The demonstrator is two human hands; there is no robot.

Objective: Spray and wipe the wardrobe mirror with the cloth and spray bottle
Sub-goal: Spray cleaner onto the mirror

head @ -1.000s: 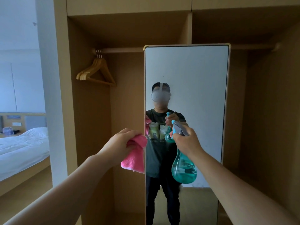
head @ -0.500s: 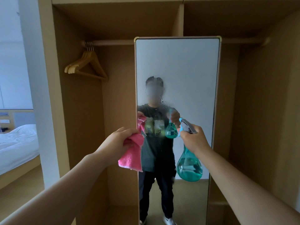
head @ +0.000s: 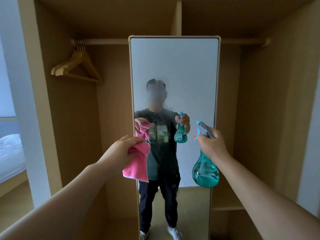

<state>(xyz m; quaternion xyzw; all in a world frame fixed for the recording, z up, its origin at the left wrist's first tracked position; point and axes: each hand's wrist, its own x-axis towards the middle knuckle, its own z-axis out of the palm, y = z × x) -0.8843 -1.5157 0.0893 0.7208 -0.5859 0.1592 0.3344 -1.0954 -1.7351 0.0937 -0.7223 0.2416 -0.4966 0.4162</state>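
A tall wardrobe mirror stands upright in the middle of the open wooden wardrobe. Spray droplets and mist cover a patch of the glass around its centre. My left hand grips a pink cloth that hangs down in front of the mirror's left edge. My right hand holds a teal spray bottle by its neck, with the grey and blue nozzle pointing left toward the glass near the mirror's right edge. Both hands are held a short way in front of the mirror.
Wooden hangers hang on the rail in the wardrobe's left bay. A wooden side panel bounds the right bay. A bed with white bedding shows at far left beyond a white wall edge.
A misted, droplet-covered patch has appeared on the glass. The view has pulled back and tilted down, showing more of the mirror. My right hand with the bottle has shifted right.
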